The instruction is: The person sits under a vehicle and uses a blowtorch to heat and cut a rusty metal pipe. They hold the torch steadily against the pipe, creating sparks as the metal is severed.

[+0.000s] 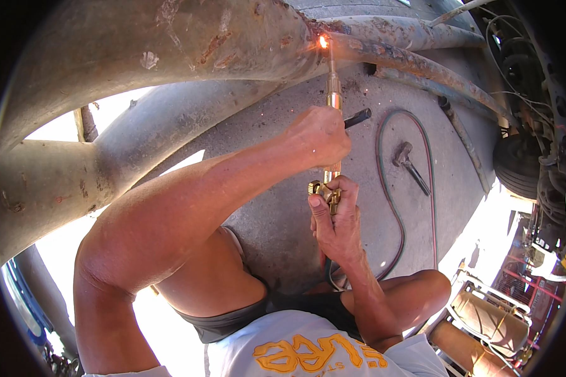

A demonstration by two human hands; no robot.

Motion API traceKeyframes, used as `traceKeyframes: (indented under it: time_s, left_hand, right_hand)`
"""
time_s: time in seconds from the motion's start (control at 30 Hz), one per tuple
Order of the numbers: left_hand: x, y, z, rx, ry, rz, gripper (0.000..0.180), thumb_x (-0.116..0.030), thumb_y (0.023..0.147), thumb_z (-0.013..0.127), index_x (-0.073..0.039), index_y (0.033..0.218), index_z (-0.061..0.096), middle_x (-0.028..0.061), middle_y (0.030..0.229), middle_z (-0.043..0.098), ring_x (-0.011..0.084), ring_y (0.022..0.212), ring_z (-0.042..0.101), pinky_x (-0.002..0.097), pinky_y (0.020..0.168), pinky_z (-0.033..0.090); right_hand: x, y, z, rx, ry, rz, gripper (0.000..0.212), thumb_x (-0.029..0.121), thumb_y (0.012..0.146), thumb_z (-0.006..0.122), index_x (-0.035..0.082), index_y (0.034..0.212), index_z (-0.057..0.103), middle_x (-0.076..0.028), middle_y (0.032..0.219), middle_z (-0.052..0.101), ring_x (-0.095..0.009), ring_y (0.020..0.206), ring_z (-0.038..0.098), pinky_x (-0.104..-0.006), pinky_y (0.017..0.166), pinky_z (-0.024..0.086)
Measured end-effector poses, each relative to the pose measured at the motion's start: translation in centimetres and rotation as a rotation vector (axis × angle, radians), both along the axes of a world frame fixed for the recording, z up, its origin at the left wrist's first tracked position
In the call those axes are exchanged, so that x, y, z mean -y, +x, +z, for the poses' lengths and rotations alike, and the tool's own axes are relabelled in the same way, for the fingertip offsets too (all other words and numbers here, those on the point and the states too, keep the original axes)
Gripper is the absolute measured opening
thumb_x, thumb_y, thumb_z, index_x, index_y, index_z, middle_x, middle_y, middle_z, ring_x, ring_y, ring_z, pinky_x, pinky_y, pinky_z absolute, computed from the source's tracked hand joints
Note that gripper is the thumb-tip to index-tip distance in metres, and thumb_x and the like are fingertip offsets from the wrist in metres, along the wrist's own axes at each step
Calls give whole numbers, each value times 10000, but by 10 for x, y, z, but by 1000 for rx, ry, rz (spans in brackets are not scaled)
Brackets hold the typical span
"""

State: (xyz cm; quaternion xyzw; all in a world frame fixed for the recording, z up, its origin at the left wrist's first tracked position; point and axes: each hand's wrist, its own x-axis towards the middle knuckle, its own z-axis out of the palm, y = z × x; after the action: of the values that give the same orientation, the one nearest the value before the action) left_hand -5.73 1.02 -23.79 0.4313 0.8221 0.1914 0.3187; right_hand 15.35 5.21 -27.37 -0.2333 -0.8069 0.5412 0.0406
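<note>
A brass cutting torch points away from me. My left hand is closed round its barrel, and a short black rod sticks out to the right of that fist; whether the fingers also grip the rod is hidden. Nearer to me, my right hand holds the torch's rear end, thumb and fingers at the brass valve knobs. At the nozzle glows a bright orange spot, on the joint where a large grey pipe meets a thinner rusty pipe. Tiny sparks scatter around it.
Red and green gas hoses loop across the concrete floor on the right. A hammer lies inside the loop. Further right are a loose pipe, a dark wheel and machinery. Another thick pipe runs along the left.
</note>
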Motion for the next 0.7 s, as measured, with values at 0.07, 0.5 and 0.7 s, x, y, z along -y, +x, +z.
traceKeyframes:
  time_s: [0.07, 0.5, 0.7]
  left_hand:
    - [0, 0, 0, 4, 2, -8, 207, -115, 865, 786, 17, 1016, 837, 184, 922, 793, 363, 874, 810, 440, 724, 672]
    - [3, -5, -1, 164, 26, 27, 366, -242, 1028, 606, 85, 1120, 743, 282, 939, 759, 401, 852, 780, 518, 732, 598]
    - [0, -2, 7, 108, -41, 41, 240, -135, 912, 736, 33, 1061, 818, 201, 976, 788, 362, 892, 800, 449, 728, 657]
  right_hand:
    - [0, 0, 0, -2, -15, -9, 374, 209, 1099, 688, 71, 1329, 429, -107, 872, 696, -178, 663, 642, -385, 617, 532]
    - [-1, -2, 0, 0, 26, -2, 368, 209, 1099, 684, 72, 1326, 429, -119, 886, 699, -192, 673, 653, -394, 632, 540]
    - [-2, -3, 2, 1, 21, 15, 355, 275, 1124, 648, 69, 1326, 441, -108, 859, 688, -190, 661, 650, -386, 617, 532]
